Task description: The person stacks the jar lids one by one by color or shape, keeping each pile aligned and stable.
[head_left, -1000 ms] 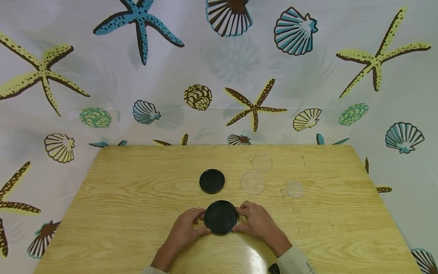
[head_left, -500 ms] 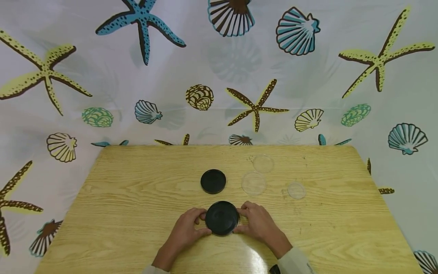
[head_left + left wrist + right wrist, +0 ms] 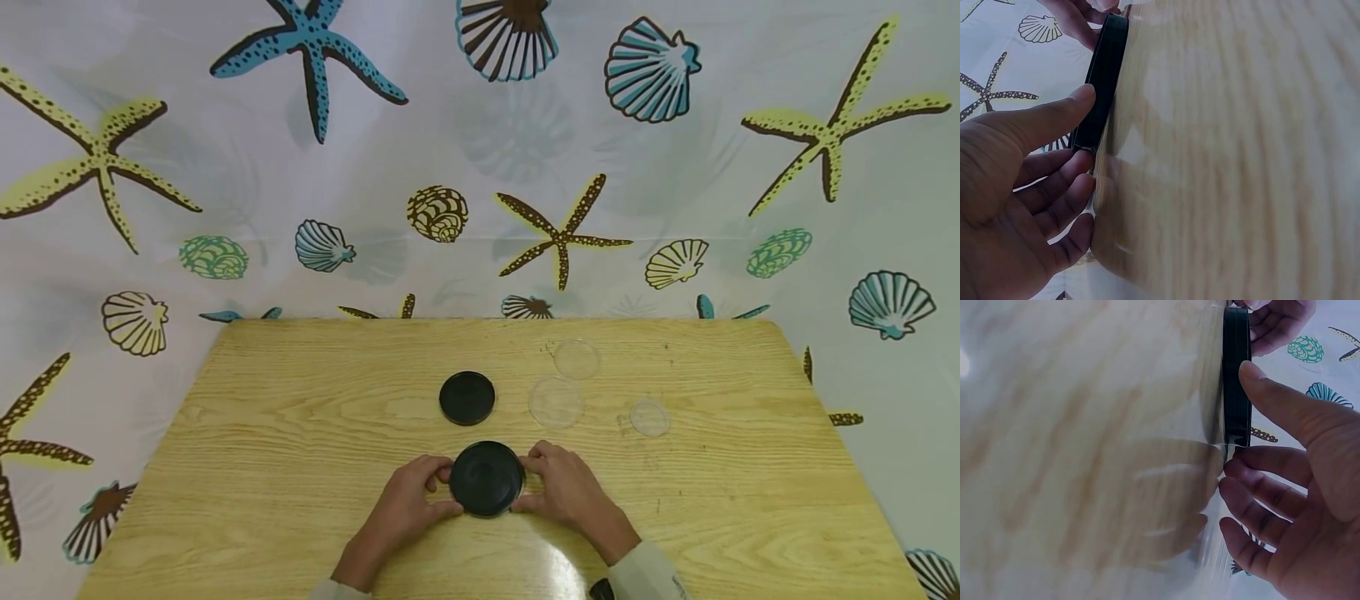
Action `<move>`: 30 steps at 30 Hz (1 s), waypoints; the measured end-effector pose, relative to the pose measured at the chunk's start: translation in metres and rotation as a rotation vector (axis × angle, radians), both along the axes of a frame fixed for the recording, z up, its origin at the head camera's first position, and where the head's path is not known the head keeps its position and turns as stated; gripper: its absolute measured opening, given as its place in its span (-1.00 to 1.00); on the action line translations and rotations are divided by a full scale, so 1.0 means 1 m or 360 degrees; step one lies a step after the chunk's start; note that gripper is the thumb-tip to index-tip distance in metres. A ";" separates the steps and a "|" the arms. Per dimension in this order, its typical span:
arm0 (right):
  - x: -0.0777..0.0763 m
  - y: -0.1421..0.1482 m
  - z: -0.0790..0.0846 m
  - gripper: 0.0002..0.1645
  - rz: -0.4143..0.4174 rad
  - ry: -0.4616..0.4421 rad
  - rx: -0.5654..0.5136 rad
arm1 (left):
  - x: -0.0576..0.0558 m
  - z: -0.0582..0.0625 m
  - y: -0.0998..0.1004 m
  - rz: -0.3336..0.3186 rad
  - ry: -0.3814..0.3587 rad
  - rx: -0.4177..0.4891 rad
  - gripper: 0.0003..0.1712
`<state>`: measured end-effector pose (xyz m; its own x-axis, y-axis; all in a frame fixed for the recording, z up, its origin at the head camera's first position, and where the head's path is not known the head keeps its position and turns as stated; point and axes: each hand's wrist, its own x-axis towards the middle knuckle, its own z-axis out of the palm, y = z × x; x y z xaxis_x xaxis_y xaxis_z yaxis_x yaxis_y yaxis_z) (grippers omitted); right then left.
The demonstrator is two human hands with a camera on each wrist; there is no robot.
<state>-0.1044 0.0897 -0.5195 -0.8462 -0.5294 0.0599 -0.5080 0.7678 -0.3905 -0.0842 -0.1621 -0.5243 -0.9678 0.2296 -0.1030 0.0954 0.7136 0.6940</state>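
A round, shallow black lid-like dish (image 3: 487, 478) with a raised rim lies flat at the near middle of the table. My left hand (image 3: 411, 500) grips its left side, thumb at the near edge and fingers farther back. On the opposite side my right hand (image 3: 564, 490) holds the rim the same way. Both wrist views show the dish's dark side wall (image 3: 1104, 81) edge-on, a thumb pressing against it and the lower fingers curled near the tabletop. Just beyond it sits a second, slightly smaller-looking black disc (image 3: 467, 398), touched by neither hand.
Three thin transparent discs lie to the right: a far one (image 3: 577, 358), a middle one (image 3: 556, 402) and a smaller one (image 3: 649, 417). They are hard to see against the wood-grain table (image 3: 300, 400). A cloth with shells and starfish (image 3: 525, 150) hangs behind.
The whole head view shifts slightly to the right in the first half second. Both hands keep their grip on the black dish, and nothing on the table visibly moves.
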 end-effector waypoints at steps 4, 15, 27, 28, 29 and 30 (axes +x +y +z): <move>0.000 0.000 0.002 -0.23 -0.0006 -0.0042 -0.0021 | 0.000 0.001 0.000 0.0000 -0.0024 0.0024 -0.37; 0.001 0.002 0.006 -0.24 -0.0016 -0.0090 -0.0038 | -0.001 0.003 -0.003 -0.0001 -0.0054 0.0080 -0.35; -0.001 0.005 0.008 -0.19 0.0002 -0.0128 -0.0058 | -0.003 0.002 -0.007 0.0007 -0.0083 0.0103 -0.32; -0.001 0.006 0.008 -0.18 0.0006 -0.0127 -0.0055 | -0.003 0.002 -0.007 0.0009 -0.0083 0.0105 -0.32; -0.001 0.006 0.008 -0.18 0.0008 -0.0129 -0.0057 | -0.003 0.003 -0.007 0.0012 -0.0083 0.0103 -0.31; -0.001 0.006 0.008 -0.18 0.0011 -0.0130 -0.0053 | -0.003 0.003 -0.007 0.0011 -0.0079 0.0109 -0.31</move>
<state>-0.1052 0.0954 -0.5112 -0.8454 -0.5341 0.0085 -0.4785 0.7502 -0.4563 -0.0871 -0.1690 -0.5210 -0.9636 0.2309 -0.1349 0.0550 0.6648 0.7450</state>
